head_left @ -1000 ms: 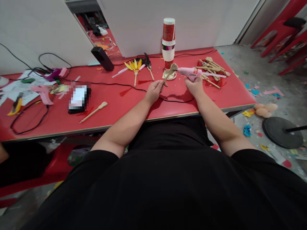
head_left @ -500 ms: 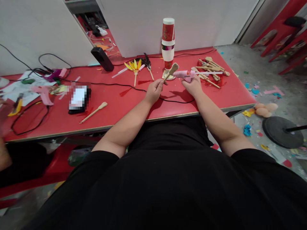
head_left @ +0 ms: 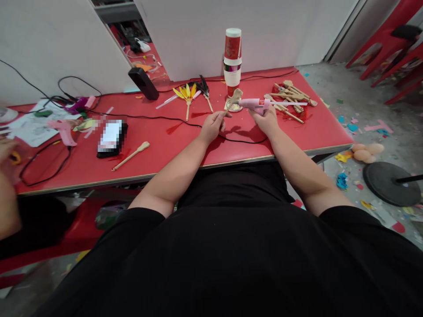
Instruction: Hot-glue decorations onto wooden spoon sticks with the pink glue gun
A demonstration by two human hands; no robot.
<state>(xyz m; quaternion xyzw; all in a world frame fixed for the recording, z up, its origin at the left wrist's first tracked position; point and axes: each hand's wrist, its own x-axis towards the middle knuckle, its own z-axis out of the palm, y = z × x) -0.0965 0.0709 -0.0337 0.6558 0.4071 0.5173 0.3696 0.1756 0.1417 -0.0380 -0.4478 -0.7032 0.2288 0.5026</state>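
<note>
My left hand (head_left: 212, 126) is closed round the handle of a small wooden spoon (head_left: 234, 99), holding it tilted with the bowl up and to the right. My right hand (head_left: 265, 119) grips a pink glue gun (head_left: 254, 104), its nozzle pointing left and almost touching the spoon's bowl. A white glue stick juts from the gun's back towards the right. Both hands hover over the red table (head_left: 185, 141), just in front of a stack of red and white paper cups (head_left: 232, 59). The gun's black cord runs across the table below my hands.
A pile of wooden spoons (head_left: 291, 97) lies at the right. Yellow and black feather sticks (head_left: 187, 94) lie left of the cups. A lone wooden spoon (head_left: 131, 155), a blurred phone (head_left: 111, 135), cables and paper scraps lie at the left. Another person's arm (head_left: 7, 193) shows at the left edge.
The glue gun has levelled out and its nozzle stays at the spoon's bowl. The other person's arm has come further into view at the left edge.
</note>
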